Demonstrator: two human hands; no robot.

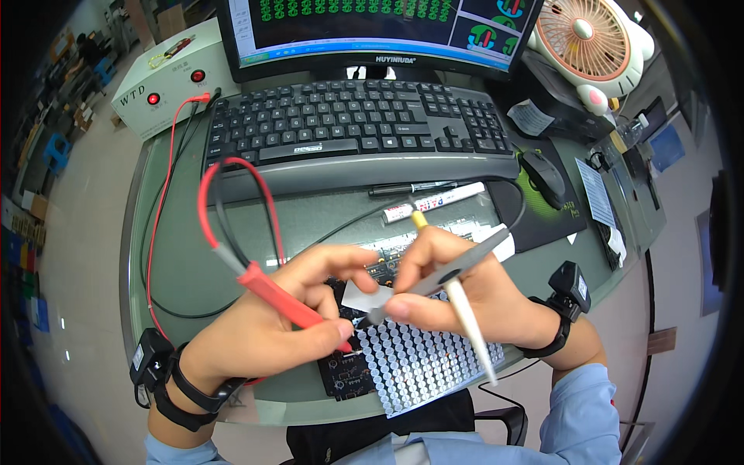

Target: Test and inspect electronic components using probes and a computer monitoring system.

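The green surface [178, 271] is crossed by a keyboard [325, 132] at twelve o'clock. Toward six o'clock, a panel of pale discs [422, 356] is laid, with a dark circuit board [349, 380] exposed at its nine-o'clock edge. By the left hand [267, 333], a red probe [283, 301] is gripped between closed thumb and curled fingers, aimed toward four o'clock. By the right hand [500, 294], a grey probe [469, 260] is pinched tightly, aimed toward eight; a white stick [471, 333] is lodged among the same fingers. Tip contact cannot be told. Neighbouring points could be bridged if the closely spaced tips drifted; discs could be scraped by the stick if the wrist were turned.
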